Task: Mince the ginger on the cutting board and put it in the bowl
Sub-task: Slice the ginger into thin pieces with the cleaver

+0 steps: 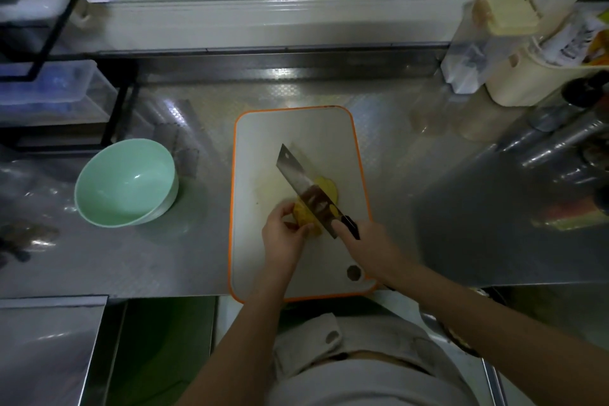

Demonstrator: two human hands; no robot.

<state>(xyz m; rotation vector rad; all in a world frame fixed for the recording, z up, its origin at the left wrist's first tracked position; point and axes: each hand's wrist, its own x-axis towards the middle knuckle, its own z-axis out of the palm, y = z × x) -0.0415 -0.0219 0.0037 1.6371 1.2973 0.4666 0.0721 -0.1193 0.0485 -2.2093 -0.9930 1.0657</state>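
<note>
A white cutting board (263,260) with an orange rim lies in the middle of the steel counter. On it rests yellow ginger (304,216), with cut slices (326,186) just beyond the blade. My left hand (283,234) pinches the ginger with curled fingers. My right hand (362,244) grips the dark handle of a cleaver (303,186), whose blade stands across the ginger and points to the far left. A pale green bowl (127,183) sits on the counter to the left of the board, with nothing in it.
A black rack with clear plastic boxes (49,86) stands at the far left. Containers and a cream jug (514,76) crowd the far right corner, with bottles (560,135) lying beside them. The counter's front edge runs just below the board.
</note>
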